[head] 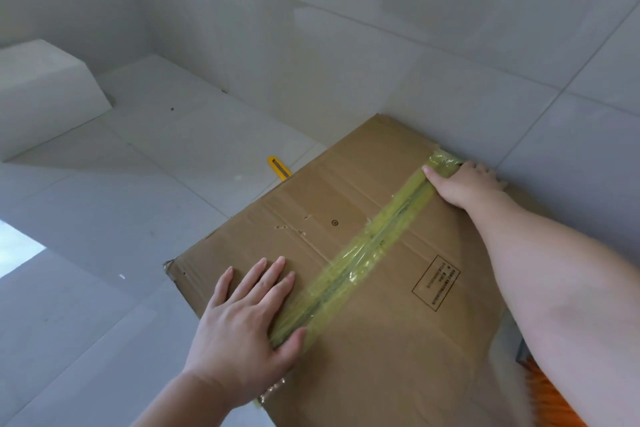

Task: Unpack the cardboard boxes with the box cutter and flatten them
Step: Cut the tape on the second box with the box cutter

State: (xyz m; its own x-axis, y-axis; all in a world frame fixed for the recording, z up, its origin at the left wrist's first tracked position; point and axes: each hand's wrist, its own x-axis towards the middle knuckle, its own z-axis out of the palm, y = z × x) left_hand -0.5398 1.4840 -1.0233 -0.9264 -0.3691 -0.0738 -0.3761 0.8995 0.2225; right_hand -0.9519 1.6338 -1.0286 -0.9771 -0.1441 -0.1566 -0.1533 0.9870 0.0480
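Observation:
A brown cardboard box (363,211) stands on the tiled floor, its top flaps sealed by a strip of yellowish tape (367,246) running along the middle seam. My left hand (246,319) lies flat on the near part of the top, fingers spread, thumb on the tape. My right hand (464,184) grips the far edge of the box where the tape wraps over, thumb pressed on the tape. A yellow box cutter (277,167) lies on the floor just beyond the box's left edge, partly hidden by it.
A grey tiled wall (450,55) rises right behind the box. A white block (45,87) stands at the far left on the floor. Something orange (550,399) shows at the lower right under my right arm. Bare floor tiles (104,218) spread to the left.

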